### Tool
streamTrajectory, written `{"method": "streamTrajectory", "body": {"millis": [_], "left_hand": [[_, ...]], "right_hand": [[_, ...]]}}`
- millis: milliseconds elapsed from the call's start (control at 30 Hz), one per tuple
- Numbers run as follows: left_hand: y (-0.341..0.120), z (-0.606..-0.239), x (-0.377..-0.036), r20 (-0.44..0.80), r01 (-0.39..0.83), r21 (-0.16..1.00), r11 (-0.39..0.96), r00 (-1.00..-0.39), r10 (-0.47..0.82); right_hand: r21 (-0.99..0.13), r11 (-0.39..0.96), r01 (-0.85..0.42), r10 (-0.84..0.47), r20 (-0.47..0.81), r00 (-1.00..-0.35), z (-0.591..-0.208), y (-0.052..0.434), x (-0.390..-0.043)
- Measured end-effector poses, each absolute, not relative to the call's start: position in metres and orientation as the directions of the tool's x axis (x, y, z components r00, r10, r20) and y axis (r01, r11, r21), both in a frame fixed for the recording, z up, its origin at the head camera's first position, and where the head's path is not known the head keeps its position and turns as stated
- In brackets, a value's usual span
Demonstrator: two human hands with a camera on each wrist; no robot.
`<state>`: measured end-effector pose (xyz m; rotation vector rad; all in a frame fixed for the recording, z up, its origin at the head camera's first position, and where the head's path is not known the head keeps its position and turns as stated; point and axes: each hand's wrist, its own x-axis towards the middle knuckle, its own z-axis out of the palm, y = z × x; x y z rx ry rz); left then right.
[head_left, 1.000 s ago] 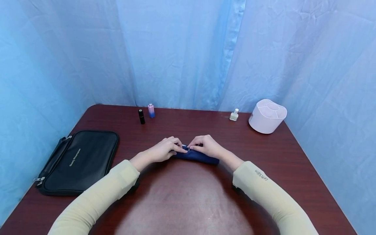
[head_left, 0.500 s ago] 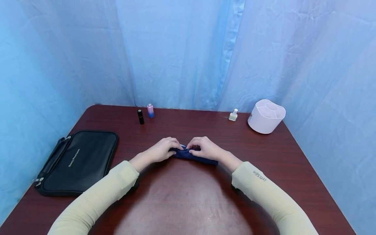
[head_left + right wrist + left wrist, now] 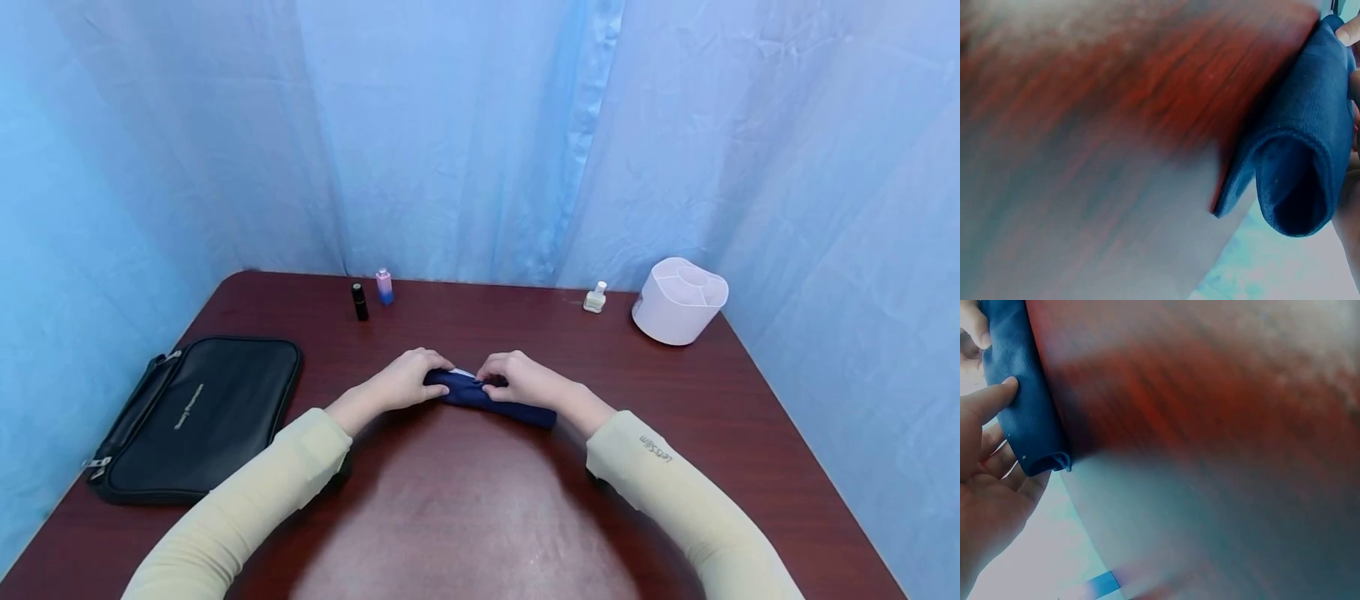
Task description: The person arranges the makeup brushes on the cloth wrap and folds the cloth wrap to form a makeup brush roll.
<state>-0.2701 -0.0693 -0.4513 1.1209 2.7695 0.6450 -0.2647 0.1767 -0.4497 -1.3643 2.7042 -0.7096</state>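
A: Where is the pouch [image 3: 491, 398], and what do the hands do with it?

B: The pouch is dark blue and lies on the table [image 3: 480, 517], directly under both hands. The left hand [image 3: 405, 382] grips its left end, with the fingers curled over the top. The right hand [image 3: 521, 379] pinches something small at the upper edge, just beside the left hand's fingertips. It looks like a zipper pull, but it is too small to be sure.

A: Do the wrist views show more?

B: A little. In the left wrist view the thumb [image 3: 991, 400] presses on the blue cloth [image 3: 1025, 412], and the palm is behind the rolled end. In the right wrist view the other end of the pouch [image 3: 1300, 169] is seen as an open fold, and one fingertip [image 3: 1349, 31] touches its far edge. Both views are blurred.

A: What is around the hands?

B: Well to the left of the left hand lies a black case [image 3: 198, 412], flat on the table. Beyond the hands, at the far edge, stand a black tube [image 3: 360, 302] and, just beside it, a pink bottle [image 3: 384, 287]. Far to the right of the right hand stand a small pale bottle [image 3: 595, 297] and, near it, a white organizer [image 3: 679, 301]. A blue curtain [image 3: 465, 133] hangs behind the table.
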Motion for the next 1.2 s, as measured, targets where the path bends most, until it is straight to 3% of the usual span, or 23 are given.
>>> {"method": "streamTrajectory", "body": {"millis": [333,600,900,1033,1200], "left_hand": [[-0.076,-0.449,-0.272,0.018,0.51,0.491,0.706,-0.817,0.577],[-0.077,-0.447,-0.271,-0.005,0.468,0.527,0.71,-0.833,0.553],[-0.081,-0.445,-0.272,-0.03,0.46,0.541,0.705,-0.826,0.563],[-0.087,-0.445,-0.273,-0.035,0.497,0.521,0.694,-0.8,0.599],[-0.091,-0.449,-0.274,-0.037,0.548,0.493,0.676,-0.763,0.645]], "right_hand": [[-0.365,0.555,-0.748,-0.726,0.226,-0.649,-0.457,0.171,-0.265],[-0.335,0.554,-0.762,-0.727,0.252,-0.639,-0.459,0.17,-0.266],[-0.38,0.54,-0.751,-0.738,0.215,-0.64,-0.455,0.174,-0.267],[-0.391,0.502,-0.771,-0.761,0.223,-0.609,-0.454,0.18,-0.267],[-0.407,0.52,-0.751,-0.752,0.199,-0.628,-0.451,0.194,-0.265]]}}
